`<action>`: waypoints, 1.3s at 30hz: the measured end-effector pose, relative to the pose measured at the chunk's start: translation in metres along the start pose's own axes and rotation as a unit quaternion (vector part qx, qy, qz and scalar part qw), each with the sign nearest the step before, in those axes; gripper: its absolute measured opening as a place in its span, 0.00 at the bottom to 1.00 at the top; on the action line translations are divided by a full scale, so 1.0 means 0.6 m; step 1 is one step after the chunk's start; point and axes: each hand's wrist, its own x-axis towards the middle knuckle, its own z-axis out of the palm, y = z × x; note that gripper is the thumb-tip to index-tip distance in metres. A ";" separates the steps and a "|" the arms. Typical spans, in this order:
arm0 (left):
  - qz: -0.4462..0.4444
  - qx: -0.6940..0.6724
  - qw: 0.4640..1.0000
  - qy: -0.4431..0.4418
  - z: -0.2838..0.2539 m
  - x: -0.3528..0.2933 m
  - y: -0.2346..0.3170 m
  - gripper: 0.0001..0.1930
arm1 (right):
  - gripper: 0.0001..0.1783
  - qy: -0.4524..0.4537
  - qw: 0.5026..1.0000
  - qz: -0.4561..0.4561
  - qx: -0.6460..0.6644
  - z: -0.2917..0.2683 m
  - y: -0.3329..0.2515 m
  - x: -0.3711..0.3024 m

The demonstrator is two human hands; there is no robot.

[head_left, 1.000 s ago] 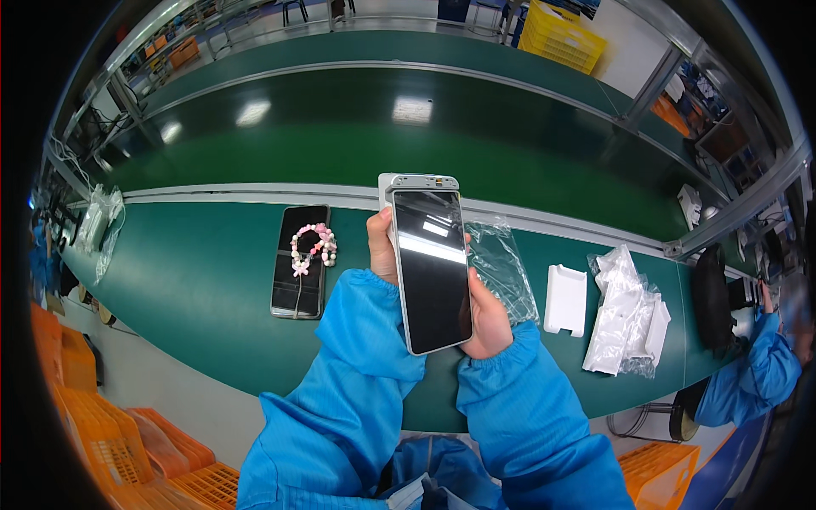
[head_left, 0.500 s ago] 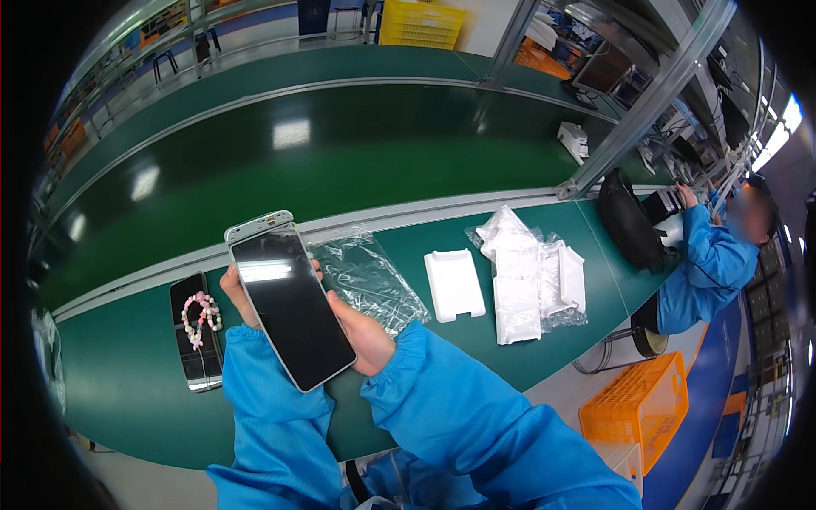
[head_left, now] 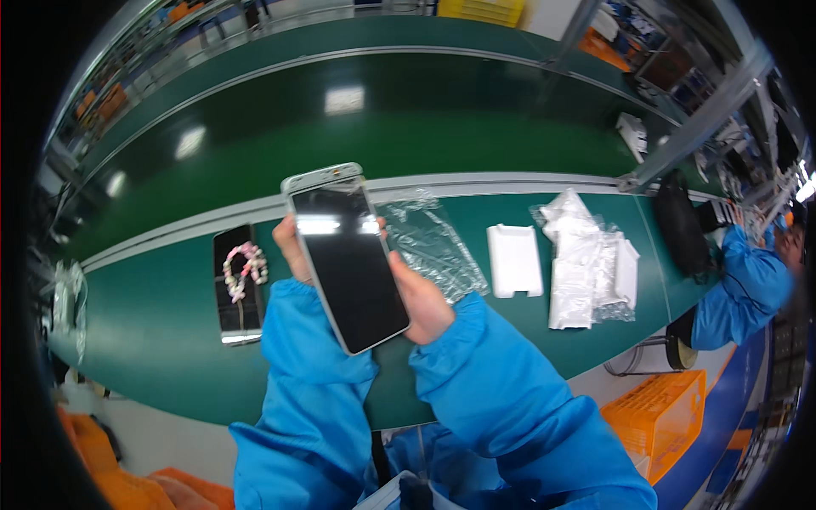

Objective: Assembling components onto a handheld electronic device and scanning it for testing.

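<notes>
1. Both hands up over the green bench (head_left: pixel 153 331), holding one smartphone (head_left: pixel 344 259) w/ dark screen facing up, tilted, top end away from the person.
2. Left hand (head_left: pixel 291 248): closed on the phone's left edge, mostly hidden behind it.
3. Right hand (head_left: pixel 422 302): cupped under the lower right side, fingers wrapped on the phone.
4. Progress, my read: phone is bare, no wrap on it yet. Clear plastic bag (head_left: pixel 433 246) lies flat on the bench just beyond the right hand, nothing in it.
5. White foam tray (head_left: pixel 514 259) and stack of bagged white pieces (head_left: pixel 586 268) further right, untouched.
6. Second dark phone w/ pink-white bead charm (head_left: pixel 236 285) lies flat to the left.
7. Co-worker in blue sleeves (head_left: pixel 748 280) at far right, own station.
</notes>
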 end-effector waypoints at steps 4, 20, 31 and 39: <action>-0.031 -0.079 0.996 -0.016 -0.007 -0.001 0.003 0.44 | 0.27 -0.018 0.999 -0.017 -0.021 0.001 0.002 0.000; -0.004 -0.104 0.992 -0.074 -0.018 0.005 -0.001 0.46 | 0.27 -0.006 1.000 -0.020 -0.024 0.005 0.003 -0.002; 0.004 -0.050 0.999 0.000 0.000 0.001 0.000 0.44 | 0.27 -0.005 1.000 -0.024 -0.014 0.009 0.002 -0.004; 0.000 -0.062 0.998 -0.005 -0.003 0.000 -0.002 0.44 | 0.27 0.010 0.999 -0.027 -0.019 0.009 0.004 -0.003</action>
